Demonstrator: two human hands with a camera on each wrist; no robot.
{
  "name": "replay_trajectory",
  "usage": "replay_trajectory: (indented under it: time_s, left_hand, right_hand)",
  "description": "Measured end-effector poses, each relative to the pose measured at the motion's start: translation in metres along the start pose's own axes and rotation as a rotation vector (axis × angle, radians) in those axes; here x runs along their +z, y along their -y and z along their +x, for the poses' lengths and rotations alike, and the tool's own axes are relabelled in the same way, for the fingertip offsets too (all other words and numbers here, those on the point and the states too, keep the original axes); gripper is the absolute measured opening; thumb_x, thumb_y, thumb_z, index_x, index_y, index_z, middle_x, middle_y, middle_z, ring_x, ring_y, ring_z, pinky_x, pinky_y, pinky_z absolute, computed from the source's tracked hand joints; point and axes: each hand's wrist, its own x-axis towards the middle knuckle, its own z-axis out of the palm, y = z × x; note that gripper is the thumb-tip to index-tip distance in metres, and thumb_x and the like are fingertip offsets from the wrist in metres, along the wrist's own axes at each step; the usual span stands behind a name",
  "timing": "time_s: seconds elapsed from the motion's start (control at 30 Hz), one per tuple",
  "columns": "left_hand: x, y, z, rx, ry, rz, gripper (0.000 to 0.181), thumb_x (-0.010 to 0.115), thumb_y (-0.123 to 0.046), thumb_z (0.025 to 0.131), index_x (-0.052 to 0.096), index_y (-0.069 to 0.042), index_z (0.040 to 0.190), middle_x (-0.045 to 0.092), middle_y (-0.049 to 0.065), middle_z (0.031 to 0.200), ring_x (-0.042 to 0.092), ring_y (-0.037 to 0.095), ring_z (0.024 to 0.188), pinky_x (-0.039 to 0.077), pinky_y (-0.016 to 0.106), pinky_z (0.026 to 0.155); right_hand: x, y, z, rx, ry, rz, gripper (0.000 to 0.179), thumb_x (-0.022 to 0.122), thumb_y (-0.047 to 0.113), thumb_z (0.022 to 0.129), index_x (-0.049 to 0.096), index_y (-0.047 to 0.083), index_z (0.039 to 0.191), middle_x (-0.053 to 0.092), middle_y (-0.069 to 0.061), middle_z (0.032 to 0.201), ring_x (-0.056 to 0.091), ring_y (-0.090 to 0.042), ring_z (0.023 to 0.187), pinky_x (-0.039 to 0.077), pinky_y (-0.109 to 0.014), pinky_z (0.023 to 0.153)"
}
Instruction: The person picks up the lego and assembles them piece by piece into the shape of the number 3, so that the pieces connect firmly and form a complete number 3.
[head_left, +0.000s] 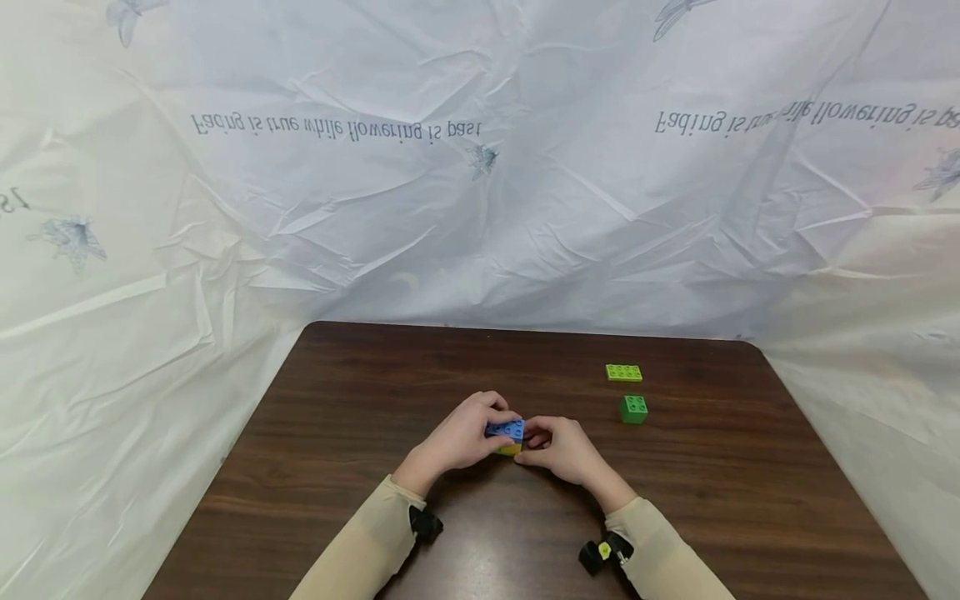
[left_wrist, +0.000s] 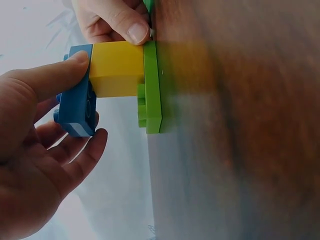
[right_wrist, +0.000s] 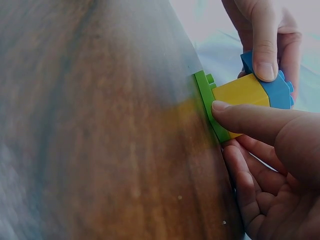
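Note:
A small stack of toy building bricks stands on the table between both hands: a blue brick (left_wrist: 77, 107) on top, a yellow brick (left_wrist: 117, 70) in the middle and a flat light-green plate (left_wrist: 154, 100) at the bottom. The blue brick overhangs the yellow one on the left-hand side. My left hand (head_left: 472, 429) pinches the blue brick, thumb on its near face and fingers behind. From the other side, my right hand (head_left: 566, 450) grips the stack's lower end, its thumb (right_wrist: 220, 106) where the yellow brick meets the plate.
On the right half of the dark wooden table (head_left: 360, 392) lie a lime-green flat plate (head_left: 624, 373) and, nearer to me, a green brick (head_left: 633, 409). A white printed sheet (head_left: 480, 217) hangs behind the table and along its sides.

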Motion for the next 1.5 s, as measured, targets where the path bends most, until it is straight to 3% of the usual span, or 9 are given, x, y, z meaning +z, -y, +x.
replay_trajectory:
  time_s: [0.37,1.23,1.5]
  left_hand:
    - [0.0014,0.0027,0.0039,-0.024,0.012,-0.07,0.037,0.079,-0.023,0.1,0.075,-0.017,0.137,0.061,0.0,0.121,0.058,0.016,0.106,0.054,0.03,0.088]
    - [0.0025,0.0046,0.0048,-0.012,0.006,-0.05,0.038,0.08,-0.025,0.1,0.076,-0.017,0.137,0.063,0.001,0.122,0.059,0.015,0.106,0.055,0.03,0.088]
    - [0.0014,0.0092,0.0051,-0.011,0.008,-0.117,0.039,0.082,-0.025,0.098,0.076,-0.015,0.136,0.065,0.0,0.122,0.06,0.014,0.104,0.054,0.028,0.084]
  right_hand:
    - [-0.0003,0.001,-0.0011,-0.006,-0.007,-0.003,0.043,0.091,0.024,0.089,0.076,0.006,0.125,0.075,0.0,0.108,0.07,-0.015,0.094,0.059,-0.031,0.08]
    - [-0.0011,0.0021,-0.0017,-0.019,-0.002,-0.009,0.041,0.091,0.024,0.089,0.076,0.008,0.124,0.075,-0.001,0.11,0.07,-0.015,0.095,0.059,-0.03,0.08]
    - [-0.0008,0.0005,-0.0005,-0.018,0.002,-0.011,0.042,0.091,0.024,0.089,0.076,0.007,0.124,0.075,0.001,0.106,0.071,-0.015,0.092,0.058,-0.03,0.078]
